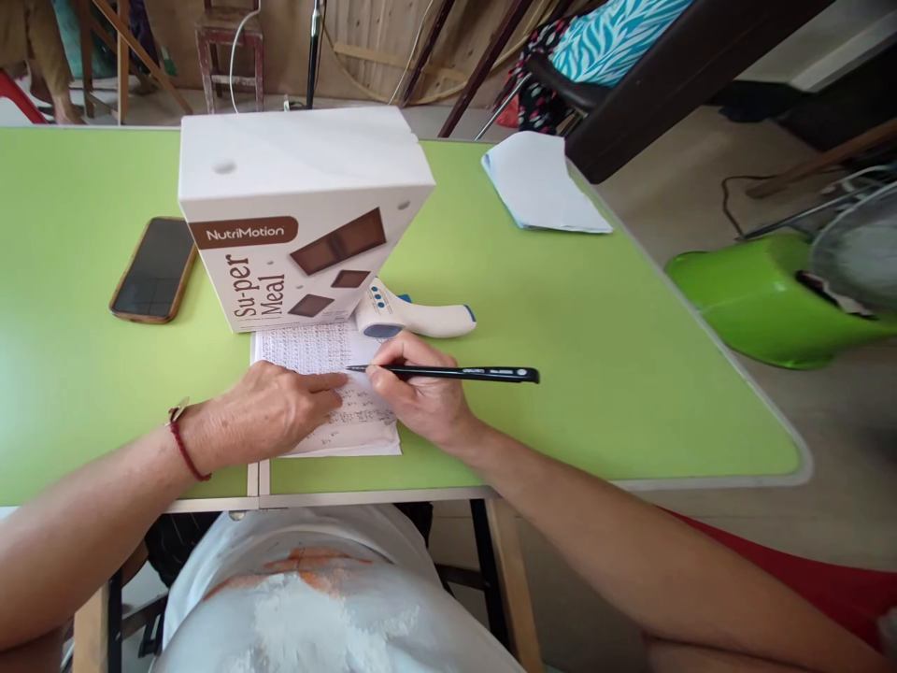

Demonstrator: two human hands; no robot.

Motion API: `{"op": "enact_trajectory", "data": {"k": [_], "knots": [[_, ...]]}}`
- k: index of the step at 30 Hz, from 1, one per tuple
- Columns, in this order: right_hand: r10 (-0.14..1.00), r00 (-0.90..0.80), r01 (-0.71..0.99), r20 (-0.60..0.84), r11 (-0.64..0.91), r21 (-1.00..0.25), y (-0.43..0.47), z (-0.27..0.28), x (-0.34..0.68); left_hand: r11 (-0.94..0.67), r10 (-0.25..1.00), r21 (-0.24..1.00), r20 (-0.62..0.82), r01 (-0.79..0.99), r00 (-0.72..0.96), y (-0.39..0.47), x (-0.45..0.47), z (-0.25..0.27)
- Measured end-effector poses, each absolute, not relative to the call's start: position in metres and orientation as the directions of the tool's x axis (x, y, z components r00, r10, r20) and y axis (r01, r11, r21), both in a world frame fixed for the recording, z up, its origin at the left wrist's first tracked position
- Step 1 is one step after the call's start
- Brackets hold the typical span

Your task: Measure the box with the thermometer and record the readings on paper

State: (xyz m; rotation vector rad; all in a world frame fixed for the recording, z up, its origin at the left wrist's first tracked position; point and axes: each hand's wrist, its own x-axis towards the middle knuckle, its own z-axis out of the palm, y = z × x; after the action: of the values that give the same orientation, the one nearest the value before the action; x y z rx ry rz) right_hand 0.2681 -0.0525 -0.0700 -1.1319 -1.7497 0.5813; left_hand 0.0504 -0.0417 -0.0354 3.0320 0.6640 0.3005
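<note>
My right hand [425, 393] grips a black pen [483, 374], its tip down at a sheet of paper [361, 435] covered in handwriting. On the left part of that sheet rests my left hand [284, 408], its index finger stretched out toward the pen tip and the other fingers bent. A white box [308, 159] printed "NutriMotion Su-per Meal" stands upright just behind the paper and hides its far end. Against the box's right side lies a white and blue handheld thermometer [427, 318], close beyond my right hand.
A phone [154, 269] in a brown case lies left of the box on the green table [595, 374]. Folded white paper [543, 182] is at the far right corner. Past the right edge stand a green bin [757, 294] and a fan. A wooden stool [228, 51] is behind.
</note>
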Motion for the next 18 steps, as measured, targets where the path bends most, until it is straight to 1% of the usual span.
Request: {"op": "enact_trajectory", "data": {"k": [10, 15, 18], "knots": [[0.88, -0.116, 0.439, 0.461, 0.462, -0.771, -0.0524, -0.0712, 0.2684, -0.907, 0.421, 0.073, 0.184, 0.414, 0.888, -0.0419, 0.0502, -0.0346], [0.87, -0.076, 0.445, 0.486, 0.466, -0.765, -0.0519, -0.0726, 0.2679, -0.906, 0.423, 0.072, 0.191, 0.417, 0.886, -0.0416, 0.0499, -0.035], [0.862, -0.086, 0.441, 0.5, 0.483, -0.756, -0.052, -0.0721, 0.2671, -0.905, 0.426, 0.082, 0.185, 0.418, 0.886, -0.0414, 0.0503, -0.0348]]}}
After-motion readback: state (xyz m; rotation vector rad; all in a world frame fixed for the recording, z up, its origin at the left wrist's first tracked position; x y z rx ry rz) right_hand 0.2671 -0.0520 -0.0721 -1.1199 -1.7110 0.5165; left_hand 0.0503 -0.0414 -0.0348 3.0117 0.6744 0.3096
